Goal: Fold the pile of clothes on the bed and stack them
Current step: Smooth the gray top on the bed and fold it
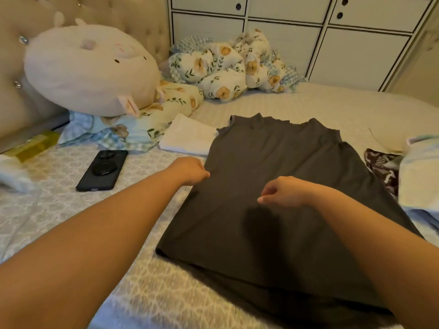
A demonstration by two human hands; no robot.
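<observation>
Head view: dark grey sleeveless knit top [280, 186] spread flat on the pale patterned bedspread [59, 210], neckline away from the wearer, hem nearest and seemingly doubled under at the bottom edge. Folding of this piece barely begun, by the look of it. One folded white cloth [187, 136] already lying just beside the top's upper left corner, perhaps the start of a stack. More left to do at the right edge: dark brown-and-white patterned fabric [384, 172] and pale blue-white crumpled clothing [420, 176], still unfolded, touching or tucked under the grey top's side.

Left hand [190, 170] at the top's left edge, fingers curled in, apparently pinching the fabric at the side seam; actual grip hidden by the knuckles. Right hand [282, 192] over the middle of the top, loosely curled with thumb and forefinger drawn together, holding nothing clearly; touching or merely hovering, cannot tell, though a shadow beneath suggests a slight gap.

Black smartphone [102, 170] lying face down well left of the top.
</observation>
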